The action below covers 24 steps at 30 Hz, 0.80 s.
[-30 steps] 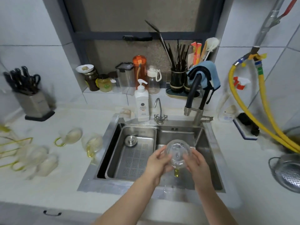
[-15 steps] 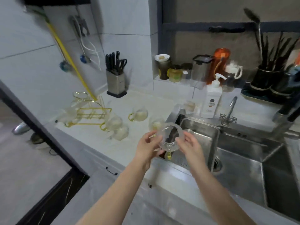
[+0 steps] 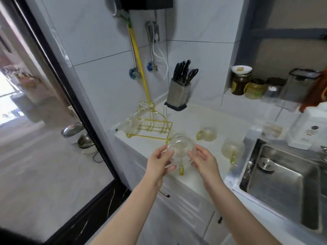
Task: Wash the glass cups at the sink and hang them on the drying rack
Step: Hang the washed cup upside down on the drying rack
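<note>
A person's two bare forearms reach forward over a white bench [image 3: 194, 181]. Between the hands is a clear glass cup [image 3: 181, 150], lifted above the bench, its yellow-tinted handle pointing down. The left hand [image 3: 159, 161] holds the cup's left side, fingertips and thumb curled against the glass. The right hand [image 3: 203, 160] holds the right side, its fingers spread loosely against the glass, so this shared grip is closed around the cup.

Just beyond the grip and slightly left stands a yellow wire drying rack [image 3: 152, 124], with one blurred glass cup already on its far left end. To the right of the grip, two more glass cups [image 3: 207, 134] with yellow handles sit on the bench. Farther right is the steel sink [image 3: 283, 183]. Well beyond the grip, against the tiled wall, stands a knife block [image 3: 177, 96].
</note>
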{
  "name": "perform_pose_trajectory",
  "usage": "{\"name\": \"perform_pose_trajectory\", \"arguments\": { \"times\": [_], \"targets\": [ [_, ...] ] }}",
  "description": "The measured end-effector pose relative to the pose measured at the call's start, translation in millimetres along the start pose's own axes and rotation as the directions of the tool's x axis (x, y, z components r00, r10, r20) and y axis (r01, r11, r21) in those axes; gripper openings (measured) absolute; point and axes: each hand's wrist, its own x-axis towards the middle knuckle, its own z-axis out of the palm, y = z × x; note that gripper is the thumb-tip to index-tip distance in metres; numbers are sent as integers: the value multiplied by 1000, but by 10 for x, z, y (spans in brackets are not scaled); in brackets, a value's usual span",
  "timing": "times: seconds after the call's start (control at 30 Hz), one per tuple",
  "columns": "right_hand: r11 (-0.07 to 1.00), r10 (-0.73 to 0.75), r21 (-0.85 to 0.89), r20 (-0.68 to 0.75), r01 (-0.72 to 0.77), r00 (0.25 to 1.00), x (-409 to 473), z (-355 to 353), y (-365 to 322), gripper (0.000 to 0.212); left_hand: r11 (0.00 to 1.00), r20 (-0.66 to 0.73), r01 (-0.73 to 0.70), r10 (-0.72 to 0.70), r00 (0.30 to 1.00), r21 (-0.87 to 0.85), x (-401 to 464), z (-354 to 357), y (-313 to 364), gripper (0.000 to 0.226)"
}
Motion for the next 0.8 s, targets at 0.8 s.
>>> {"name": "perform_pose_trajectory", "arguments": {
  "times": [0.8],
  "targets": [
    [995, 100, -40, 224, -93, 969, 1775, 1566, 153, 25, 996, -363, -11, -23, 931, -90, 1679, -885, 641, 37]
  ]
}}
